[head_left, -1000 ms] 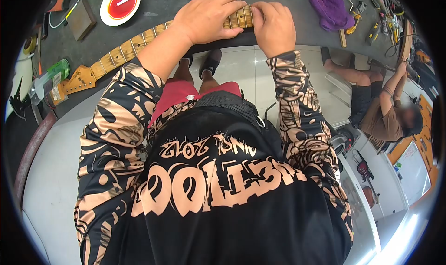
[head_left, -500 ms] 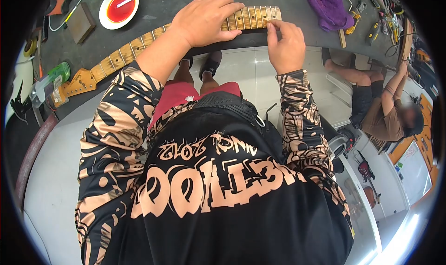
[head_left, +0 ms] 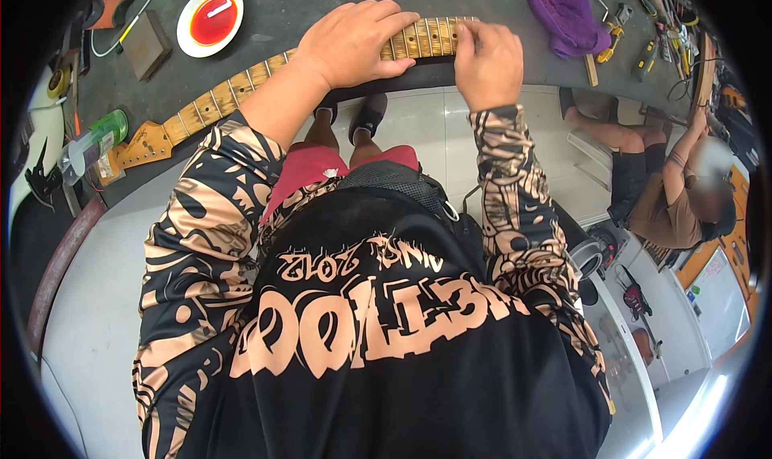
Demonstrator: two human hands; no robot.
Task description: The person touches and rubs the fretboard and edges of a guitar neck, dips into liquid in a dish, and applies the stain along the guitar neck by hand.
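Observation:
A wooden guitar neck (head_left: 211,105) with metal frets and dark dot inlays lies along the near edge of the workbench, headstock (head_left: 143,147) at left. Across its upper part, my left hand (head_left: 354,45) grips it, fingers over the far edge and thumb at the near side. At the neck's right end, my right hand (head_left: 489,66) has its fingertips pressed together on the fretboard (head_left: 426,37). Whatever the right fingers hold, if anything, is hidden. A white dish (head_left: 211,20) of red-orange liquid with a white object in it stands beyond the neck.
A purple cloth (head_left: 567,16) lies at the right, near a yellow-handled tool (head_left: 615,32) and several hand tools. A wood block (head_left: 147,45) and green bottle (head_left: 112,127) are at the left. Another person (head_left: 667,193) sits at the right with arms raised to the bench.
My right hand has moved slightly left and up along the neck's end, its fingers now curled more over the fretboard. The left hand keeps its hold. The view has shifted slightly.

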